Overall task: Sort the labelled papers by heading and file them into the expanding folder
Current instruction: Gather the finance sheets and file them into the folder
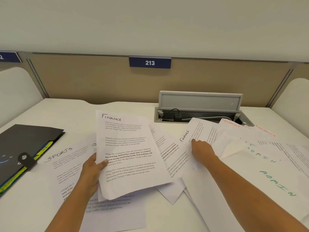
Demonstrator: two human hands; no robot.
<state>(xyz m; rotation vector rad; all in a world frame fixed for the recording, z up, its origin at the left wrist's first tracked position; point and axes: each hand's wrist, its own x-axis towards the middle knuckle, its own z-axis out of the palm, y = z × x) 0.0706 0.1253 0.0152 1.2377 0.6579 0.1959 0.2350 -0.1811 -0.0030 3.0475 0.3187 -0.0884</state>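
Sorting is only partly done, I'd say, and nothing looks filed yet. The left hand (93, 166) pinches a Finance sheet (128, 153) by its left edge, thumb on top, and holds it up off the table (25, 215). There may be more sheets behind it, hard to say. The right hand (201, 150) reaches to a second Finance sheet (195, 131) in the messy spread on the right, fingertips down on it. I can't tell if it's pinching or just pressing. Admin sheets (270, 173) and red-headed Finance sheets (234, 124) are mixed together there. A Sports sheet (66, 164) lies flat on the left, beside the black folder (25, 148), which sits on the table's far left with its strap across the front.
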